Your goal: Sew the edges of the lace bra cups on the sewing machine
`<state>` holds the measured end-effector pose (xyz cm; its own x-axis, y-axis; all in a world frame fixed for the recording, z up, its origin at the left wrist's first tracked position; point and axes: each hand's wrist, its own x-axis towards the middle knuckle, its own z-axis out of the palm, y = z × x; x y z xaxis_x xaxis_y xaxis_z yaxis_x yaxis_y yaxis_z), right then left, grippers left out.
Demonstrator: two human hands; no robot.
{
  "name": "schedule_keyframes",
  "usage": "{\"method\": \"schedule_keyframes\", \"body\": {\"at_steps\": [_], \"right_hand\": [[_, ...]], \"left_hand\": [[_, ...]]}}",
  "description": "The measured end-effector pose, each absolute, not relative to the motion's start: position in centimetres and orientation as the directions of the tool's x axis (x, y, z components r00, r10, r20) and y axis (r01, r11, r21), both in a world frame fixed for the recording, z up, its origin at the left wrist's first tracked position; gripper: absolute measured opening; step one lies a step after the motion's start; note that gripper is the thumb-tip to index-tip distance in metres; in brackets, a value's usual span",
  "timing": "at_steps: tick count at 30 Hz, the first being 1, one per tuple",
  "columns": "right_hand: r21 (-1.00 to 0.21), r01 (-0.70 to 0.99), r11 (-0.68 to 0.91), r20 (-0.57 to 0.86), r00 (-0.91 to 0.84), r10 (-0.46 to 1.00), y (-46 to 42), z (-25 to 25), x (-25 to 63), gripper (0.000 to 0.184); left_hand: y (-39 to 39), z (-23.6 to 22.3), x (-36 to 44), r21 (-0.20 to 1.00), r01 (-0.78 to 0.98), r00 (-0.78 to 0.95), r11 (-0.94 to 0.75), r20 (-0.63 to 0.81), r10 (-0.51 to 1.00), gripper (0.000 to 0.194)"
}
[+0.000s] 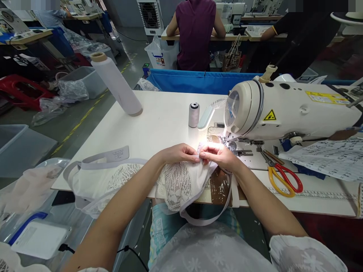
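Observation:
A white lace bra (177,181) with pale grey edging lies across the front of the table, one cup draped over the edge. Its strap loops down over my lap. My left hand (181,154) pinches the bra's edge between thumb and fingers. Close beside it, my right hand (217,154) pinches the same edge, just in front of the lit needle area of the sewing machine (255,109). Both hands are closed on the fabric. The other part of the bra (104,177) spreads to the left, under my left forearm.
A large thread cone (116,83) and a small thread spool (194,115) stand on the white table (159,124). Scissors (283,177) with red and yellow handles lie at right, near a written paper sheet (331,156). A clear bin (25,147) is at left. Other people sit ahead.

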<state>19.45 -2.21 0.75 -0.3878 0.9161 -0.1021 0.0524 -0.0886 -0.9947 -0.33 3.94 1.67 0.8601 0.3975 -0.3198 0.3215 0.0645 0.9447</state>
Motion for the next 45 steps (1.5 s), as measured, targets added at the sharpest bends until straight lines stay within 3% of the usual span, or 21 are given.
{"method": "schedule_keyframes", "body": {"at_steps": [14, 31, 45], "right_hand": [[-0.998, 0.027, -0.061, -0.067, -0.315, 0.947, -2.1, 0.5, 19.3, 0.024], [-1.000, -0.021, -0.021, -0.021, -0.027, 0.999, -2.5, 0.6, 17.8, 0.027], [-0.986, -0.165, -0.037, -0.020, -0.101, 0.995, -2.5, 0.6, 17.5, 0.035]], "left_hand": [[3.4, 1.2, -0.1, 0.943, 0.260, 0.791, 0.208, -0.332, 0.514, 0.024], [3.1, 1.5, -0.2, 0.940, 0.275, 0.748, 0.200, -0.340, 0.570, 0.031], [3.2, 1.4, -0.1, 0.962, 0.235, 0.793, 0.139, -0.273, 0.544, 0.024]]}}
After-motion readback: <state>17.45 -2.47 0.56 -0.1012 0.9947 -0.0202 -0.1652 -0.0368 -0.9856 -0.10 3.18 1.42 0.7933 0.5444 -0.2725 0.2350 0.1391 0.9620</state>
